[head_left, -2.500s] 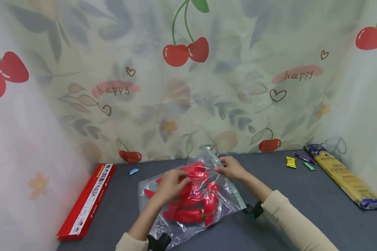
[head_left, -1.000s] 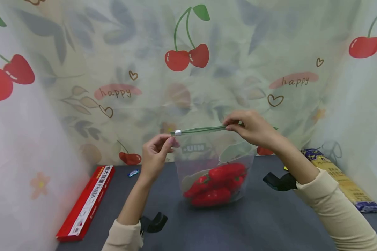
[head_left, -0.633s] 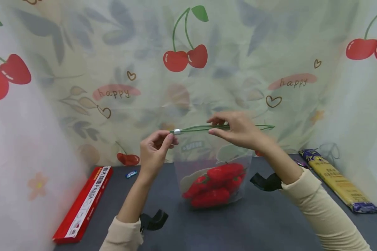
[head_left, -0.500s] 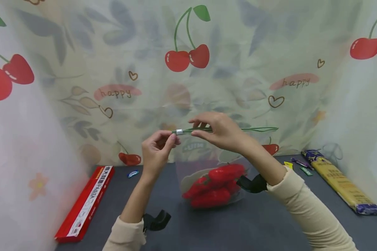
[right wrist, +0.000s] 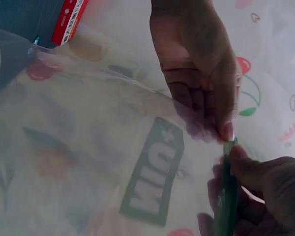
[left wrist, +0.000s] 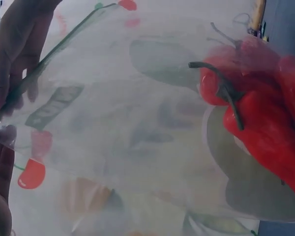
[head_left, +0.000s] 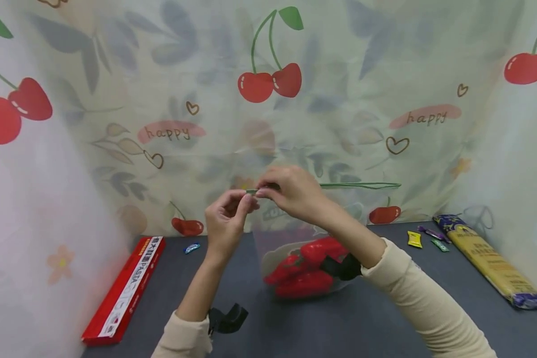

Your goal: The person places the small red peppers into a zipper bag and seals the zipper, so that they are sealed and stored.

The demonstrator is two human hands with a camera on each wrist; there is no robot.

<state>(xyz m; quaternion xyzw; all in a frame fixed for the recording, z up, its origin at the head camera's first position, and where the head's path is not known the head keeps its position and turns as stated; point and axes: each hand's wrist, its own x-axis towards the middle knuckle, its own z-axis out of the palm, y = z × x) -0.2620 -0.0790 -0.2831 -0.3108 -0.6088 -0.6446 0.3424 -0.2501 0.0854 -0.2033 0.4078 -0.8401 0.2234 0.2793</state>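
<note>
A clear slider zip bag (head_left: 291, 226) hangs upright over the table, with several red peppers (head_left: 304, 283) at its bottom. The peppers' green stems show through the plastic in the left wrist view. Along the bag's top edge runs a green zip strip (head_left: 362, 185), whose free right end forms a narrow loop. My left hand (head_left: 225, 219) pinches the bag's top left corner between thumb and fingers. Close beside it, my right hand (head_left: 291, 194) pinches the strip near that same end, its fingertips covering the white slider. In the right wrist view, both hands' fingertips nearly meet.
On the left lies a red pasta box (head_left: 123, 291). A blue candy (head_left: 191, 247) sits at the back left. At the right are a yellow candy (head_left: 414, 239), a purple candy (head_left: 433, 233), a green candy (head_left: 440, 245) and a long yellow noodle pack (head_left: 492, 261).
The bag was lifted off the table and turned upright. My right hand then slid left along the zip strip to my left hand, now hiding the white slider. The left hand has stayed at its corner lately.
</note>
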